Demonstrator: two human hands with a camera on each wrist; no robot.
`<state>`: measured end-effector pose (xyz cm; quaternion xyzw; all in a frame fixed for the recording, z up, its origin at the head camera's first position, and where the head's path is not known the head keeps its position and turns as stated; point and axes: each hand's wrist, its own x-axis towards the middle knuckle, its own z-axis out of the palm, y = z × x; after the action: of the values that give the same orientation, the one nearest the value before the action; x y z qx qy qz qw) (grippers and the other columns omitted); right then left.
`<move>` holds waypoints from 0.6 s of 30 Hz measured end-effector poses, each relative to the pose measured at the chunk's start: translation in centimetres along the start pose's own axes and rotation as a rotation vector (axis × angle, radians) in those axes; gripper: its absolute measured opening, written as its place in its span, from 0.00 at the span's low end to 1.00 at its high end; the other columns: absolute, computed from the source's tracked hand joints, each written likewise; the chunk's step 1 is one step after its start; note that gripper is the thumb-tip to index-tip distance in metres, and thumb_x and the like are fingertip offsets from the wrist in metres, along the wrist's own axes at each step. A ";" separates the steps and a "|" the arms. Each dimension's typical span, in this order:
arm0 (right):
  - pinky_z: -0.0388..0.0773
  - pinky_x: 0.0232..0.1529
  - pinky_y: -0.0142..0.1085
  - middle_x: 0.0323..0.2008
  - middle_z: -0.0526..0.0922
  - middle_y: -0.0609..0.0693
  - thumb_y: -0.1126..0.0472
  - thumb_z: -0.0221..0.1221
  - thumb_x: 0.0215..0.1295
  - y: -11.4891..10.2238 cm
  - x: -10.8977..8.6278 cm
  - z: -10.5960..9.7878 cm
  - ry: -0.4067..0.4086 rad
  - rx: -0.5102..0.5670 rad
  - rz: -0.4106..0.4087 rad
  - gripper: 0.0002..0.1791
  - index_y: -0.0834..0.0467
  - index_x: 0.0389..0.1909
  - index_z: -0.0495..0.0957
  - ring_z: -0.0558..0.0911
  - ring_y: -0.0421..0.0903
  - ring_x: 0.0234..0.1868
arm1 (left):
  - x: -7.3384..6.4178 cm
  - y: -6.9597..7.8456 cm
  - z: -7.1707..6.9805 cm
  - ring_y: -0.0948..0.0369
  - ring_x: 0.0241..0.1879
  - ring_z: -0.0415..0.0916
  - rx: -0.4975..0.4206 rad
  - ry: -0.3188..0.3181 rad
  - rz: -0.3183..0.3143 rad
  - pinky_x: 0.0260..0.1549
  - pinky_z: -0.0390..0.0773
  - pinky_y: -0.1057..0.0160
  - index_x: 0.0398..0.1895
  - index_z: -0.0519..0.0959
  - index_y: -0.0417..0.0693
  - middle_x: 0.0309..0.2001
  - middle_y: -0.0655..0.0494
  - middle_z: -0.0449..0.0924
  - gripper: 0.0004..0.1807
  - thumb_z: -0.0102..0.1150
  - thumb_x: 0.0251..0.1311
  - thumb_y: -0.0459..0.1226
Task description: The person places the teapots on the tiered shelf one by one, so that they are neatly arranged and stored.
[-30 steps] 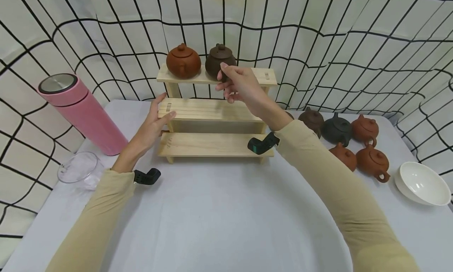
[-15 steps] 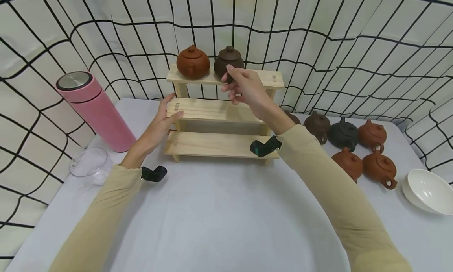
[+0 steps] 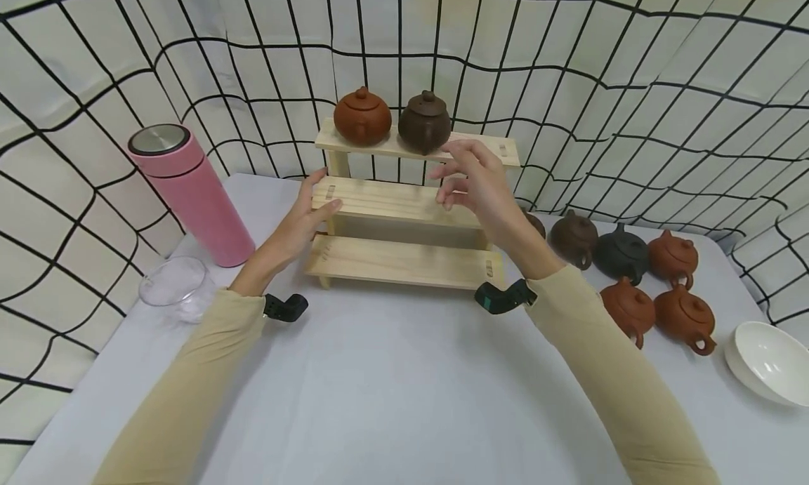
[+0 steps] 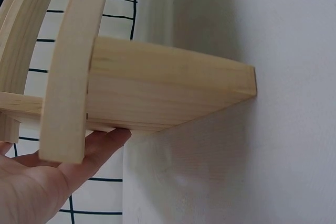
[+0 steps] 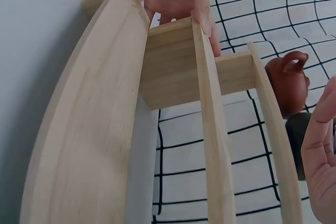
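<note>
A three-tier wooden shelf (image 3: pixel 392 201) stands on the white-covered table. Two small teapots sit on its top tier: a reddish-brown teapot (image 3: pixel 362 120) at the left and a dark brown teapot (image 3: pixel 425 123) beside it. My left hand (image 3: pixel 293 225) grips the left end of the middle tier, thumb on top; in the left wrist view its fingers (image 4: pixel 107 145) reach behind the side support. My right hand (image 3: pixel 477 183) hovers just right of and below the dark teapot, fingers loosely bent and holding nothing. The right wrist view shows that hand (image 5: pixel 320 156) at its edge.
Several more teapots (image 3: pixel 622 253) stand on the table at the right, near a white bowl (image 3: pixel 771 362). On the left are a pink thermos (image 3: pixel 196 197) and a clear glass vessel (image 3: pixel 173 285). Black wire mesh (image 3: pixel 537 71) encloses the back and sides.
My right hand has let go of the dark teapot and drawn away to the right and down. My left hand keeps its hold on the shelf. The head view has shifted left slightly.
</note>
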<state>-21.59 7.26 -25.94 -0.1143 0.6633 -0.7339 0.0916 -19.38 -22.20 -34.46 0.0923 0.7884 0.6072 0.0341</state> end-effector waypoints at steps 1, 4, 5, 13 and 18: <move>0.76 0.27 0.32 0.39 0.83 0.54 0.53 0.49 0.85 -0.1 -0.5 -0.4 -0.001 -0.022 -0.006 0.16 0.59 0.60 0.72 0.80 0.45 0.25 | 0.0 0.0 0.0 0.50 0.82 0.37 -0.001 -0.002 0.000 0.78 0.40 0.46 0.85 0.30 0.47 0.84 0.41 0.36 0.42 0.44 0.81 0.41; 0.77 0.28 0.32 0.40 0.82 0.55 0.52 0.49 0.84 -0.6 -1.9 -1.6 -0.017 -0.090 -0.016 0.17 0.60 0.62 0.71 0.80 0.45 0.26 | 0.0 -0.1 0.1 0.49 0.82 0.37 0.004 -0.001 0.000 0.78 0.40 0.44 0.85 0.30 0.47 0.84 0.41 0.35 0.43 0.44 0.81 0.41; 0.77 0.29 0.32 0.41 0.82 0.55 0.52 0.49 0.85 -0.8 -2.4 -2.0 -0.025 -0.120 -0.017 0.18 0.60 0.63 0.70 0.80 0.45 0.27 | 0.0 -0.1 0.0 0.48 0.81 0.37 0.005 0.000 -0.007 0.77 0.41 0.43 0.85 0.30 0.48 0.84 0.41 0.34 0.43 0.44 0.81 0.42; 0.80 0.31 0.36 0.45 0.80 0.59 0.53 0.48 0.84 -1.7 -7.2 -6.1 -0.061 -0.340 -0.030 0.18 0.59 0.65 0.69 0.81 0.48 0.32 | -0.2 0.0 0.0 0.48 0.80 0.40 -0.001 -0.004 -0.034 0.76 0.45 0.40 0.85 0.29 0.51 0.84 0.44 0.33 0.43 0.43 0.81 0.44; 0.80 0.32 0.35 0.46 0.81 0.56 0.52 0.48 0.85 -1.3 -10.6 -9.5 -0.015 -0.452 -0.020 0.19 0.59 0.66 0.70 0.82 0.47 0.34 | 0.0 0.2 0.0 0.50 0.79 0.42 0.002 -0.011 -0.030 0.76 0.46 0.42 0.85 0.30 0.51 0.84 0.44 0.34 0.43 0.43 0.81 0.43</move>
<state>-14.18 19.44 -25.99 -0.1438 0.8089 -0.5667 0.0613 -19.36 -22.13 -34.32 0.0839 0.7900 0.6055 0.0475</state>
